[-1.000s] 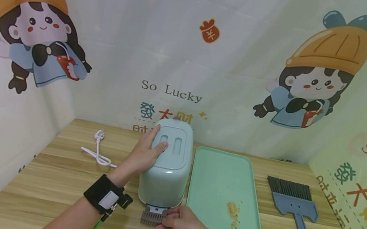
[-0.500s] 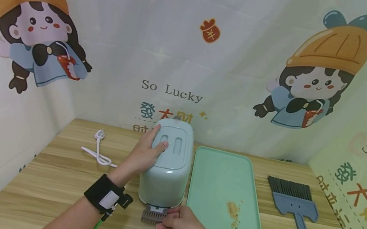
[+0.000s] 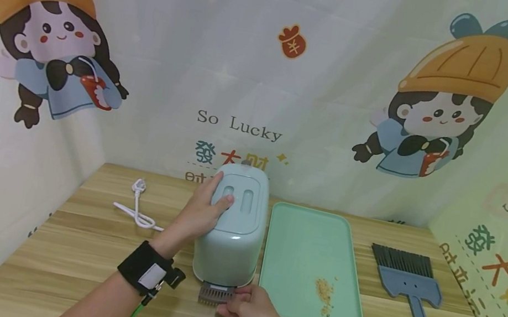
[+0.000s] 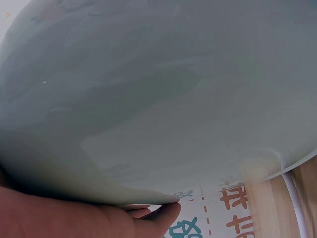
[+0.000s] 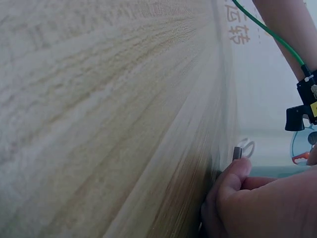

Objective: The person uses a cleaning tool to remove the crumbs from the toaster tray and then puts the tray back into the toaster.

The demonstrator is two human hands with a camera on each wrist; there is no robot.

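A pale green toaster (image 3: 227,255) with a lidded top stands on the table, end towards me. My left hand (image 3: 205,209) grips its upper left side, thumb on the lid, fingers along the side; in the left wrist view the toaster's shell (image 4: 173,114) fills most of the frame. A grey slotted crumb tray (image 3: 214,295) juts from the toaster's base at the near end. My right hand (image 3: 258,316) pinches the crumb tray's right edge. In the right wrist view, only a small grey end of the crumb tray (image 5: 237,153) shows past the right hand's fingers.
Right of the toaster lies a green tray (image 3: 302,234) bearing a small heap of crumbs (image 3: 324,294). Farther right is a blue brush (image 3: 409,285) with dark bristles. A white power cord (image 3: 138,215) with a plug lies on the left. A printed cloth backs the table.
The crumb tray has slid farther in under the toaster, so less of it sticks out. My right hand has moved slightly forward with it. The left hand keeps its hold.
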